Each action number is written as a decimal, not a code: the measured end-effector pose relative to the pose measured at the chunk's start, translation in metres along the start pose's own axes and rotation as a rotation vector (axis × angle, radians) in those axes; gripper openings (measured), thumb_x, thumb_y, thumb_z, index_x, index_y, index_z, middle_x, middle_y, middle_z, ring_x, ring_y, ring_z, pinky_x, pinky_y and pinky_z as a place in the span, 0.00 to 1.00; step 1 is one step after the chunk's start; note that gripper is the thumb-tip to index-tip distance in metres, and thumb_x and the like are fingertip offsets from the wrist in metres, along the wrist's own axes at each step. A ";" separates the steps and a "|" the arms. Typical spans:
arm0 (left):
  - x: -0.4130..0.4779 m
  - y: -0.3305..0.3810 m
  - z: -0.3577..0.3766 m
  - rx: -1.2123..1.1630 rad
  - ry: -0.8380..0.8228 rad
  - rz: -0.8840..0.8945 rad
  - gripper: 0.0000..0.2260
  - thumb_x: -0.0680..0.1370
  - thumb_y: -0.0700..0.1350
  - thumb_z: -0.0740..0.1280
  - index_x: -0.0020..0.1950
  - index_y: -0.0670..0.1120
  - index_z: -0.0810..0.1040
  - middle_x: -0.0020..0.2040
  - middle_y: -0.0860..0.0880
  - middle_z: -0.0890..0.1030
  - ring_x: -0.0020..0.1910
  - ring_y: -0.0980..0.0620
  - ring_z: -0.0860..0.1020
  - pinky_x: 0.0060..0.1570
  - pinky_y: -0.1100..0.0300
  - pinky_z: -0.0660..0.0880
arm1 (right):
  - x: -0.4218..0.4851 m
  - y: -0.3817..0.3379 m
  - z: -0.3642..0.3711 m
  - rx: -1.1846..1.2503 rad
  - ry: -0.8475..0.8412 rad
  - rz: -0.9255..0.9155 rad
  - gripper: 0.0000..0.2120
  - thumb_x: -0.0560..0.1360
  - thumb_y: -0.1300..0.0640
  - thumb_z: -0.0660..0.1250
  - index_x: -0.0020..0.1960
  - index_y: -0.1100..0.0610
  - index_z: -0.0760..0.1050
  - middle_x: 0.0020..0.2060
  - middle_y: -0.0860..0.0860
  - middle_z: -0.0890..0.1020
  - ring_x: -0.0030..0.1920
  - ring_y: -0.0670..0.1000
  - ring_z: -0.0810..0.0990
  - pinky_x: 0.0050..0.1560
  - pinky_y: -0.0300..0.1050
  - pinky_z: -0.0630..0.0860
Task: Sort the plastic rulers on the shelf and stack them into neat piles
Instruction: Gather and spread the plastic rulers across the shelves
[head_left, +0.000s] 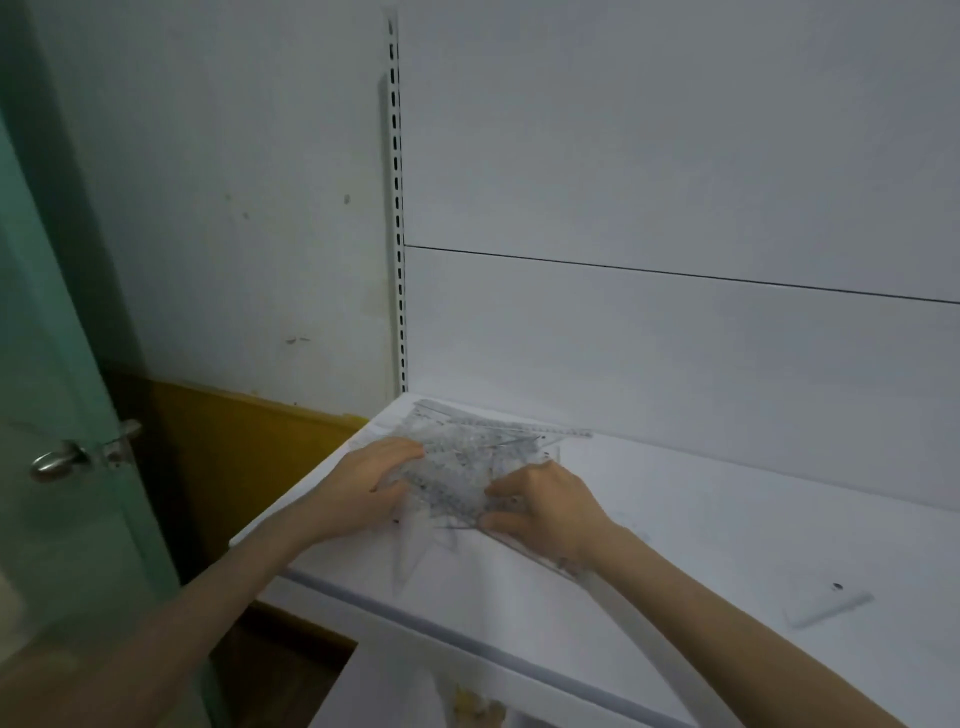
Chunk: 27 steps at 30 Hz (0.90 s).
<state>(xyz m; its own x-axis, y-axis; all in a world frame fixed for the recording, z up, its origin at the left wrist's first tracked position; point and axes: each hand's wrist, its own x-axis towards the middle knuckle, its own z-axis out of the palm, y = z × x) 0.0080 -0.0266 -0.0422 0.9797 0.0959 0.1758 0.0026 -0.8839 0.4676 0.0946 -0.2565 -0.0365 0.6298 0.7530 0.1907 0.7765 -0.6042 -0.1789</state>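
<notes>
A jumbled heap of clear plastic rulers lies on the white shelf, near its left end. Several straight rulers stick out toward the back wall and toward the front edge. My left hand rests on the heap's left side with fingers spread over the rulers. My right hand is on the heap's right side, thumb and fingers pinched on rulers at the pile's near edge. The image is blurred, so single rulers are hard to tell apart.
A small white flat object lies on the shelf at the right. A slotted metal upright runs up the back panel. A green door with a metal handle stands to the left.
</notes>
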 end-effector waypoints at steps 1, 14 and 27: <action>0.003 -0.001 0.000 -0.005 -0.034 0.016 0.26 0.73 0.52 0.56 0.71 0.48 0.68 0.72 0.52 0.67 0.72 0.56 0.62 0.72 0.60 0.55 | -0.001 0.000 0.001 0.024 0.021 0.031 0.19 0.74 0.43 0.68 0.60 0.52 0.80 0.57 0.51 0.82 0.59 0.54 0.78 0.57 0.49 0.74; 0.033 0.010 0.003 0.083 -0.128 0.071 0.34 0.74 0.53 0.68 0.76 0.58 0.54 0.75 0.56 0.58 0.75 0.49 0.53 0.73 0.52 0.50 | -0.032 0.023 -0.029 0.892 0.515 0.526 0.06 0.77 0.67 0.62 0.43 0.66 0.75 0.37 0.60 0.83 0.33 0.56 0.84 0.34 0.48 0.82; 0.075 0.048 0.009 0.139 -0.423 0.290 0.35 0.70 0.40 0.71 0.75 0.54 0.61 0.61 0.60 0.76 0.61 0.54 0.74 0.63 0.60 0.68 | -0.096 0.063 -0.050 0.891 0.943 0.712 0.06 0.78 0.65 0.60 0.44 0.61 0.75 0.37 0.55 0.82 0.32 0.53 0.81 0.30 0.36 0.77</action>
<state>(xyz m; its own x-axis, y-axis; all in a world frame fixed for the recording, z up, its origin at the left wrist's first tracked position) 0.0833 -0.0664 -0.0141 0.9390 -0.3296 -0.0976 -0.2824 -0.9016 0.3276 0.0842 -0.3804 -0.0177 0.9149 -0.2807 0.2901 0.2579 -0.1466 -0.9550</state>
